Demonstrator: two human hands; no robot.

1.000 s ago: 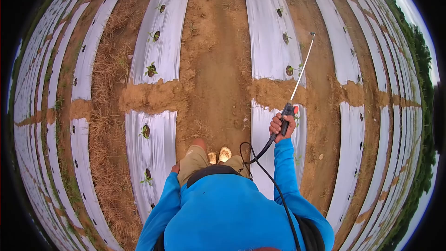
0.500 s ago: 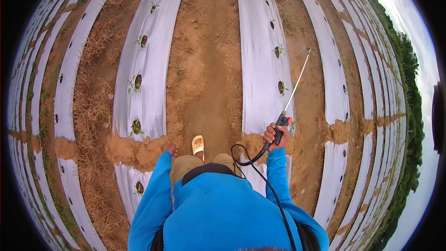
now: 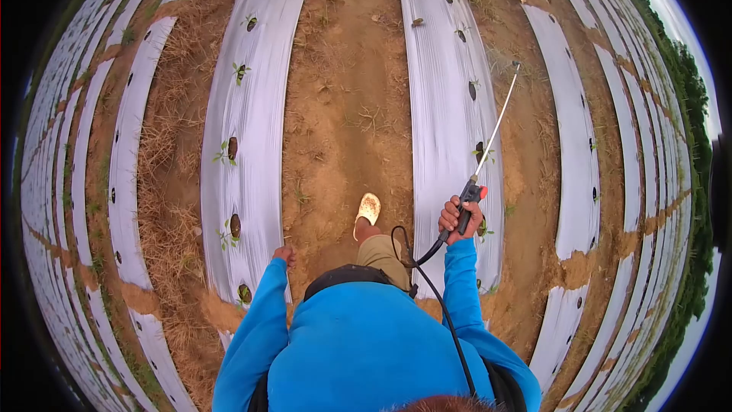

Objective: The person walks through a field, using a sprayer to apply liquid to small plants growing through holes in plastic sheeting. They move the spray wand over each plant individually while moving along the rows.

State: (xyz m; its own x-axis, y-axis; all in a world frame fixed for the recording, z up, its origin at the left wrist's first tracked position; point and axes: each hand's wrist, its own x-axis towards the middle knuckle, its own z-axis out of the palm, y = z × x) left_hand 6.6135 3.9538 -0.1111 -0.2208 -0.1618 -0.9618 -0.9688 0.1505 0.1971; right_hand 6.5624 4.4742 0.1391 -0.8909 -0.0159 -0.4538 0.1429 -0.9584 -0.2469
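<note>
My right hand (image 3: 460, 220) is closed round the black grip of a spray wand (image 3: 497, 126). Its thin metal tube slants up and right from a red-tipped handle, ending in a nozzle (image 3: 516, 65) over the soil beside the right bed, with a faint haze around it. From the handle a black hose (image 3: 450, 320) loops down past my blue sleeve. My left hand (image 3: 285, 256) hangs at my side near the left bed's edge, its fingers curled and nothing visible in them. Small seedlings (image 3: 232, 150) grow from holes in the plastic mulch.
Silvery plastic-covered beds (image 3: 255, 107) (image 3: 442, 107) run lengthwise on both sides of a bare dirt path (image 3: 347, 122). One foot in a muddy pale clog (image 3: 367, 210) steps on the path. Dry grass (image 3: 171, 145) lies left, soil mounds (image 3: 572, 271) break the rows, and trees (image 3: 686, 183) stand far right.
I have moved forward along the path, so beds and seedlings have slid nearer. The clogged foot shows farther ahead. The wand stays in my right hand, pointing slightly farther right.
</note>
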